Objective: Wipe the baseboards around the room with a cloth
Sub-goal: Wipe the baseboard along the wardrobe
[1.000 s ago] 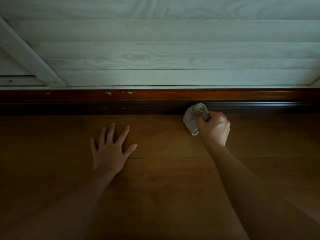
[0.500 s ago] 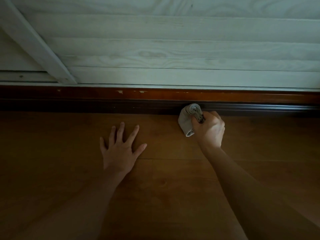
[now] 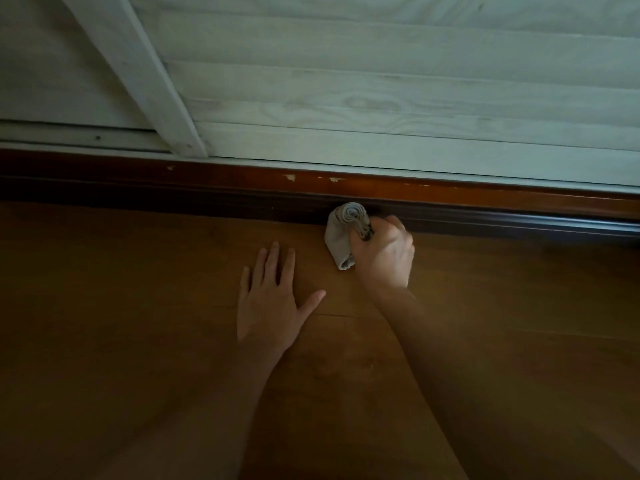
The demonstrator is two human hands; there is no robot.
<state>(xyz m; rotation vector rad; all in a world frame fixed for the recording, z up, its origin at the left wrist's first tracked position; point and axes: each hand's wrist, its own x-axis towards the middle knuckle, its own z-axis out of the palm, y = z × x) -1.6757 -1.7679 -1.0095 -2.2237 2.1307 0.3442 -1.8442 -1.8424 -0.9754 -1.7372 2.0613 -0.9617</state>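
A dark brown baseboard (image 3: 207,192) runs across the view where the wooden floor meets a pale planked wall. Small chips of paint show along its upper edge. My right hand (image 3: 384,258) grips a bunched grey cloth (image 3: 341,233), whose rolled end presses against the lower part of the baseboard. My left hand (image 3: 273,299) lies flat on the floor just left of the cloth, fingers straight and pointing at the baseboard, thumb spread out.
The brown wooden floor (image 3: 121,341) fills the lower half of the view. Above the baseboard stands a whitewashed plank wall (image 3: 381,91) with a slanted white batten (image 3: 138,71) at the left.
The cloth in my right hand has slid left along the baseboard, and my left hand now lies closer to it. My view has also shifted left.
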